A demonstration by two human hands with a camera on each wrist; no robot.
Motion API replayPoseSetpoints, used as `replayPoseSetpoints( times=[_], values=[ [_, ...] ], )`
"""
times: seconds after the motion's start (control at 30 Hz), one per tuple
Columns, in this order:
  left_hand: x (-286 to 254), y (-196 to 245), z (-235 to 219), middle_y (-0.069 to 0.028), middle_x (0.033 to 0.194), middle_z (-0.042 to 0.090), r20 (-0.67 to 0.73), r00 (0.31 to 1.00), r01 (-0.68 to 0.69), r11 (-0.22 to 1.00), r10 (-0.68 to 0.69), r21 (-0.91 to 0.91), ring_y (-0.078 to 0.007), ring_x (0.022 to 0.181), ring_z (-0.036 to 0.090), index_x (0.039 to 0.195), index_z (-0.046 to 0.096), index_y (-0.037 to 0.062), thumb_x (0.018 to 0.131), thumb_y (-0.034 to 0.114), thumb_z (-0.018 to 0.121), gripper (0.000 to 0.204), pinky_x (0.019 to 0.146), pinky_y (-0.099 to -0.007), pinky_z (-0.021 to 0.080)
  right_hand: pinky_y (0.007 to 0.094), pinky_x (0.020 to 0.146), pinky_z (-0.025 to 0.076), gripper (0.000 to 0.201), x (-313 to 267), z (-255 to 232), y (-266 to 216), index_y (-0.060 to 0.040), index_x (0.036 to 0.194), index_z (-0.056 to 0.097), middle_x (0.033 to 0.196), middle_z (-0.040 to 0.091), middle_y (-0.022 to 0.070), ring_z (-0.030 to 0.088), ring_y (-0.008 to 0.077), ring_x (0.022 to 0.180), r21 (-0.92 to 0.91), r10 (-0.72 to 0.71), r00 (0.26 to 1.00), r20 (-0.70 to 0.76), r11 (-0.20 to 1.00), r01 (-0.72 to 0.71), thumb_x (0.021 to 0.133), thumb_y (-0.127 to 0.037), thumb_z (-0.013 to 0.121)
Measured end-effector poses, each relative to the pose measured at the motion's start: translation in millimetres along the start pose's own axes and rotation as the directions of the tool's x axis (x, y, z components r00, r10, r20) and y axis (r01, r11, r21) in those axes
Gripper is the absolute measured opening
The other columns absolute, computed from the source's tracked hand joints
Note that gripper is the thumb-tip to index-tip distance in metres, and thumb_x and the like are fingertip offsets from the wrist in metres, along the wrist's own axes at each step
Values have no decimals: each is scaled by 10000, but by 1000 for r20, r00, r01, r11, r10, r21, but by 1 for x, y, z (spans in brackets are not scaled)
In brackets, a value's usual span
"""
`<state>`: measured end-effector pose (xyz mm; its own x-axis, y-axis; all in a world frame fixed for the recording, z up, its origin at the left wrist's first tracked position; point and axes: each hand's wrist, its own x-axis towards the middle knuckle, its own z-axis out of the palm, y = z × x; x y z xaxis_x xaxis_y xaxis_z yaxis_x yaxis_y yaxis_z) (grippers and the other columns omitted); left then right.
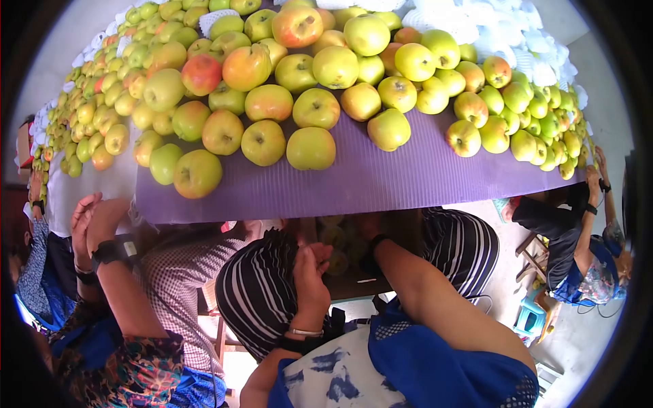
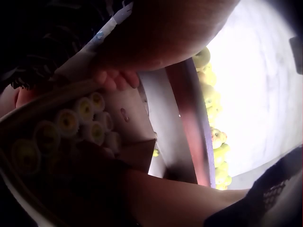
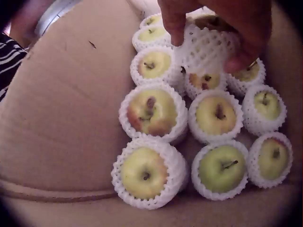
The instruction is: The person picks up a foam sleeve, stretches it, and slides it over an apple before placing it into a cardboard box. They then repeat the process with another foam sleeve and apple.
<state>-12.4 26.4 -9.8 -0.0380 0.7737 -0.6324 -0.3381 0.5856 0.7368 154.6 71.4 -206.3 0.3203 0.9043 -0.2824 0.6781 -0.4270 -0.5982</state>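
My right hand (image 3: 255, 33) pinches an apple in a white foam net (image 3: 206, 49) between thumb and fingers, over the far rows inside a cardboard box (image 3: 61, 118). Below it stand several netted apples (image 3: 220, 116) in rows, most with their stems up. In the head view the right hand is mostly hidden in the shadow under the table edge. My left hand (image 1: 313, 279) holds nothing and is raised beside the box, its fingers loosely bent. The left wrist view shows its fingertips (image 2: 116, 80) close over the box wall.
Loose yellow-green apples (image 1: 313, 109) are heaped on the purple-covered table (image 1: 381, 177). White foam nets (image 1: 503, 34) lie piled at the back right. Another person's hands (image 1: 102, 217) are at the left, and another person's arm (image 1: 588, 211) reaches in at the right.
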Motion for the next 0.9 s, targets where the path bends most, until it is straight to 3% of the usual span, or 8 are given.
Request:
replayPoseSetpoints(
  times=[0.27, 0.57, 0.7, 0.73, 0.77, 0.8, 0.83, 0.9],
  values=[
    [0, 2, -3, -69, 954, 574, 68, 997, 31, 993, -38, 113, -156, 935, 526, 1021, 487, 58, 905, 362, 336, 359, 791, -293, 360, 398, 748, 433, 296, -9, 21, 13, -23, 893, 576, 882, 575, 190, 561, 310, 808, -54, -27, 996, 82, 998, 32, 712, -258, 577],
    [-4, 4, 0, -64, 934, 578, 100, 995, 19, 995, -28, 95, -143, 914, 528, 999, 505, 57, 896, 370, 368, 357, 778, -274, 366, 400, 765, 424, 295, -15, 42, 31, -21, 908, 571, 908, 567, 196, 555, 311, 831, -131, -90, 990, 107, 986, 103, 726, -253, 566],
    [-8, 12, 4, -79, 923, 583, 101, 995, 5, 986, -22, 164, -167, 901, 532, 981, 507, 46, 902, 390, 344, 389, 782, -293, 374, 400, 772, 421, 295, -6, 47, 39, -19, 915, 569, 920, 564, 199, 553, 311, 841, -158, -157, 984, 86, 973, 169, 732, -251, 561],
    [-5, 5, -1, -117, 1011, 555, 134, 989, 32, 985, -56, 171, -199, 967, 519, 1072, 479, 43, 908, 373, 329, 398, 854, -329, 370, 400, 774, 420, 295, 0, 48, 38, -19, 917, 568, 923, 563, 199, 552, 311, 843, -169, -188, 980, 63, 966, 196, 733, -251, 560],
    [1, 12, 5, -117, 1011, 555, 151, 988, 5, 986, -30, 166, -199, 967, 519, 1072, 479, 43, 908, 373, 329, 398, 854, -329, 370, 400, 776, 419, 295, -6, 47, 47, -19, 918, 568, 926, 562, 200, 552, 311, 846, -179, -212, 976, 41, 960, 216, 735, -250, 558],
    [27, 33, 22, -108, 1033, 538, 207, 972, -174, 938, 114, 300, -195, 987, 498, 1075, 481, 47, 894, 351, 343, 381, 866, -320, 361, 401, 777, 418, 295, 3, 54, 37, -19, 920, 567, 929, 561, 201, 551, 311, 848, -190, -235, 972, 18, 953, 234, 736, -250, 557],
    [49, 55, 36, -99, 1055, 521, 278, 928, -348, 841, 248, 413, -192, 1006, 478, 1079, 483, 51, 880, 330, 357, 365, 878, -312, 352, 401, 779, 417, 295, -7, 51, 53, -18, 922, 566, 932, 560, 201, 550, 311, 851, -203, -258, 966, -5, 946, 252, 738, -249, 556],
    [86, 100, 63, -80, 1100, 487, 446, 773, -634, 525, 451, 568, -184, 1046, 438, 1086, 487, 58, 852, 287, 385, 343, 901, -296, 334, 401, 783, 415, 295, -1, 53, 57, -18, 925, 565, 937, 559, 202, 549, 311, 856, -226, -298, 954, -46, 933, 281, 741, -248, 554]
  ],
)
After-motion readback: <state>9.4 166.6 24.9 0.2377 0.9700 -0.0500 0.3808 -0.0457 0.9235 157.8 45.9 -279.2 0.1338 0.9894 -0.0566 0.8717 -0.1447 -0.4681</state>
